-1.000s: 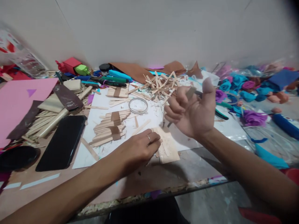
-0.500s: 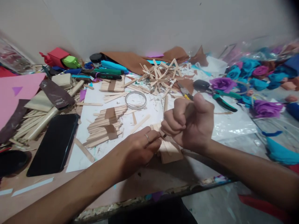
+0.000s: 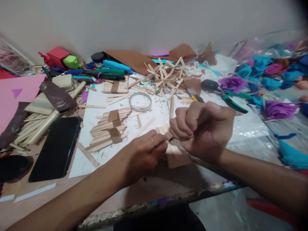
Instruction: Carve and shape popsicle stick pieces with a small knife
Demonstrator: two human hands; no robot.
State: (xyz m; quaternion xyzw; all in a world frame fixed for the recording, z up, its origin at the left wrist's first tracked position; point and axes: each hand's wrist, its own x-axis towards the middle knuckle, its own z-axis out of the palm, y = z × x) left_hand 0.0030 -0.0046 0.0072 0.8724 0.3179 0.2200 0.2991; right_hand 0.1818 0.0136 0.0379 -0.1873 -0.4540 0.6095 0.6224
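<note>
My left hand (image 3: 144, 152), with a ring on one finger, rests fingers-down on a small panel of glued wooden sticks (image 3: 176, 154) near the table's front edge, pinning it. My right hand (image 3: 202, 128) is curled in a fist just above the panel's right side, thumb on top; a thin tool seems to be gripped inside it, mostly hidden. The two hands nearly touch over the panel.
A taped bundle of sticks (image 3: 110, 128) and a wire ring (image 3: 140, 101) lie on white paper. A black phone (image 3: 56, 149) lies at the left, and pliers (image 3: 226, 96) and paper flowers (image 3: 279, 109) at the right. A loose stick pile (image 3: 166, 77) is behind, and the table edge (image 3: 168, 200) is near me.
My right hand has come down from a raised position with thumb up and closed into a fist over the panel. My left hand has stayed on the panel.
</note>
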